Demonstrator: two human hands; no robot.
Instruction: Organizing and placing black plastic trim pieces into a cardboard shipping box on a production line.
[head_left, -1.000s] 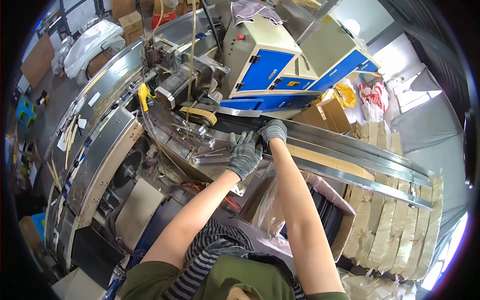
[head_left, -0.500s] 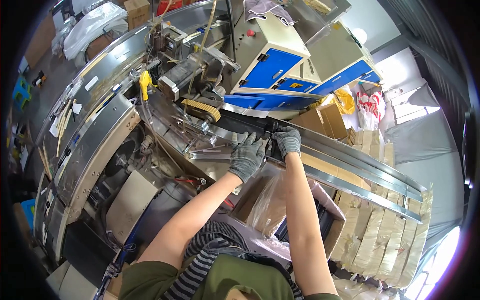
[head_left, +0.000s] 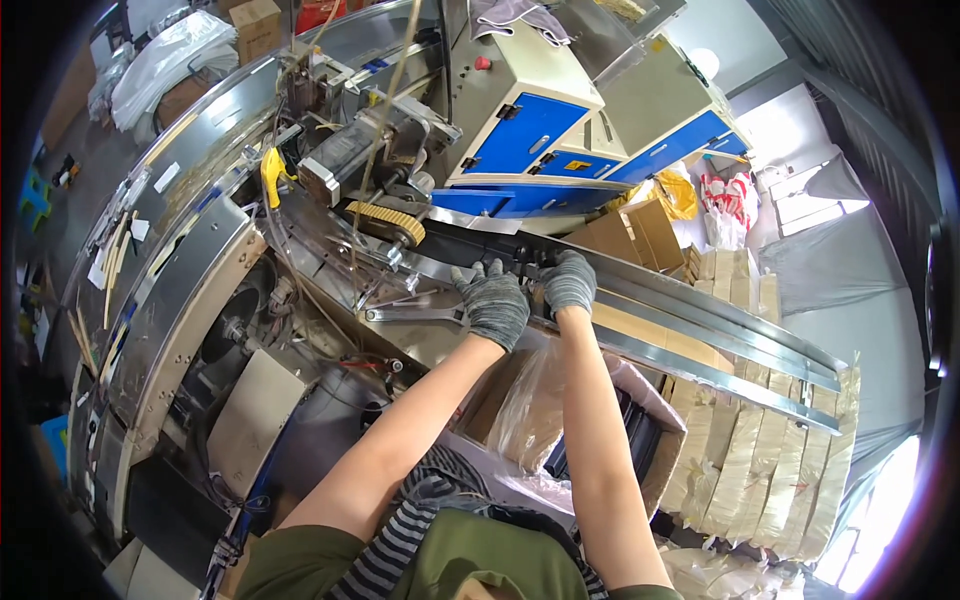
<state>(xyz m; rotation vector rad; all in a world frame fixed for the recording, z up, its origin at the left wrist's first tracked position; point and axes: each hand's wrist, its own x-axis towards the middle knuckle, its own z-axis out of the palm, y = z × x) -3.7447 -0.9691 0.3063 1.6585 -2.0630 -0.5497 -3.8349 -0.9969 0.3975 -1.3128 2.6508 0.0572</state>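
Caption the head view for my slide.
Gloved left hand and right hand at a metal-railed track, wrench and blue-doored cabinet nearby.

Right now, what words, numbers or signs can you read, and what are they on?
Nothing reads clearly.
Yellow label on the blue panel: dark marks, too small to read.
Cardboard box, upper left: dark marks, too small.
Red-and-white bag: red marks, too blurred.

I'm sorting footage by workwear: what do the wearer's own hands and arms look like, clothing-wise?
The left hand and right hand wear matching grey gloves with darker streaks, reaching about the wrists. The forearms are bare, with no watch visible. Short, dark green sleeves show near the lower edge.
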